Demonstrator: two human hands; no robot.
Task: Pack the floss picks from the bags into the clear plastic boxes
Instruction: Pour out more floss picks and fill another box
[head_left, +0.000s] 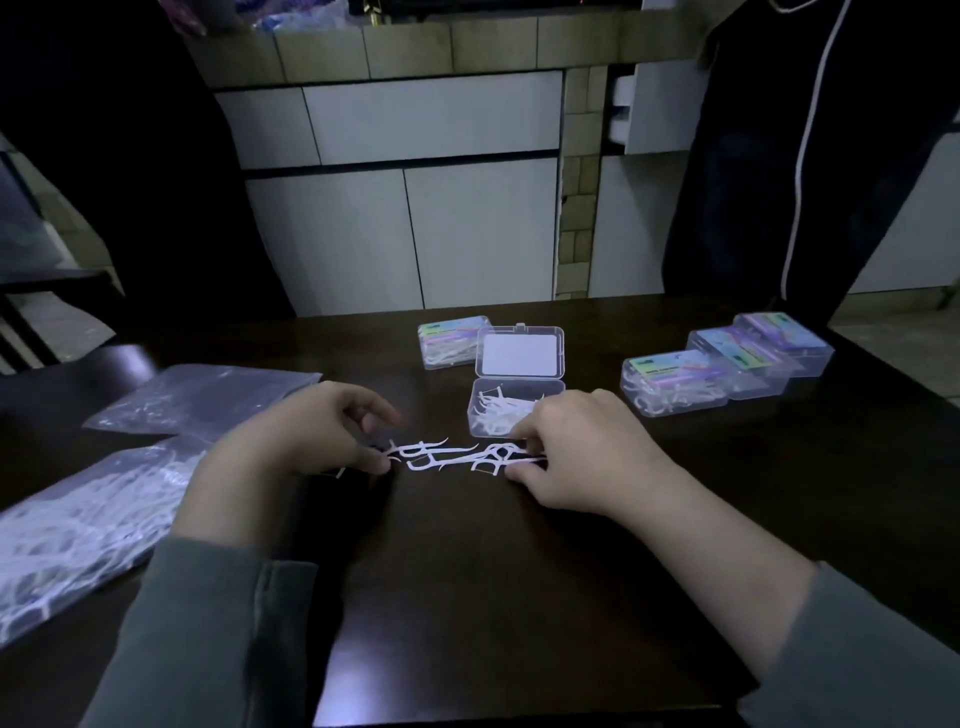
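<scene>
Several white floss picks (447, 457) lie in a small loose row on the dark table (467, 597), between my two hands. My left hand (306, 431) pinches the left end of the row with curled fingers. My right hand (582, 452) pinches the picks at the right end. Just behind them stands an open clear plastic box (514, 405), lid up, with several picks inside. Two clear bags of picks lie at the left: a full one (78, 530) and a flatter one (197, 395).
A closed, filled box (449, 340) sits behind the open one. Three more closed, filled boxes (727, 364) stand in a row at the right. A person in dark clothes (810, 156) stands beyond the table's far right corner. White cabinets are behind.
</scene>
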